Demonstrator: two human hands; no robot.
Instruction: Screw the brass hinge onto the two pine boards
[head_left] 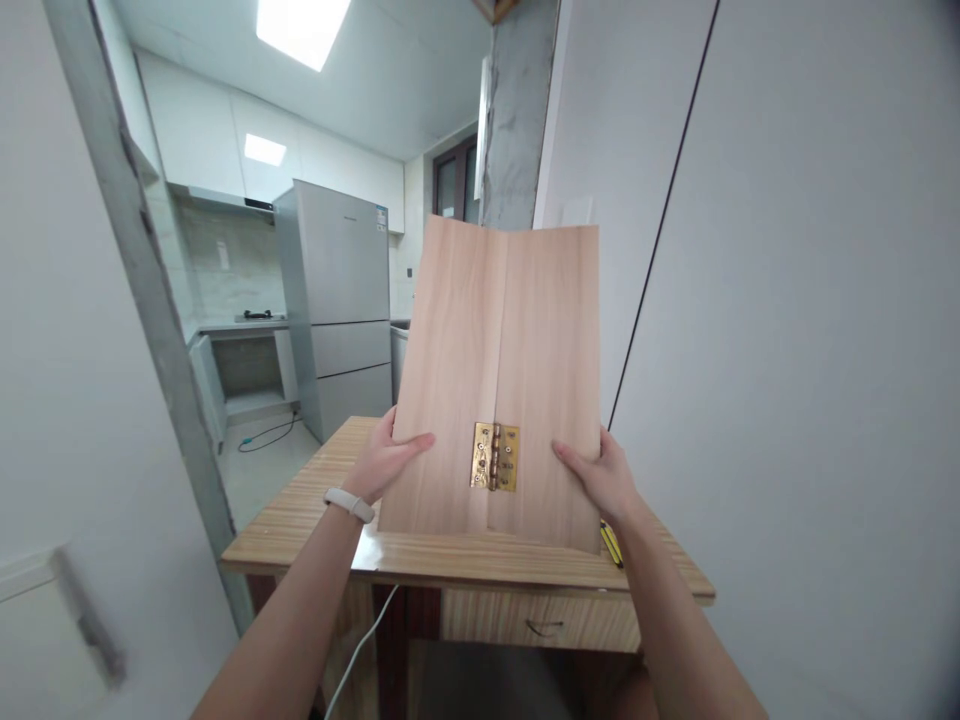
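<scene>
Two wooden boards, the left board point(454, 340) and the right board point(551, 340), stand tilted side by side above the table. A brass hinge point(494, 457) joins them low on the seam, with screws or screw holes on both leaves. My left hand point(394, 458) grips the left board's outer edge, its thumb on the front face. On the opposite edge, my right hand point(600, 472) grips the right board the same way. The fingers behind the boards are hidden. A pale band point(349, 504) circles my left wrist.
The wood-grain table point(300, 510) has a drawer point(540, 622) in front. A yellow and black tool point(611, 545) lies by my right wrist. A white cable point(364, 645) hangs below the edge. White panels close in on the right; a fridge point(345, 270) stands behind left.
</scene>
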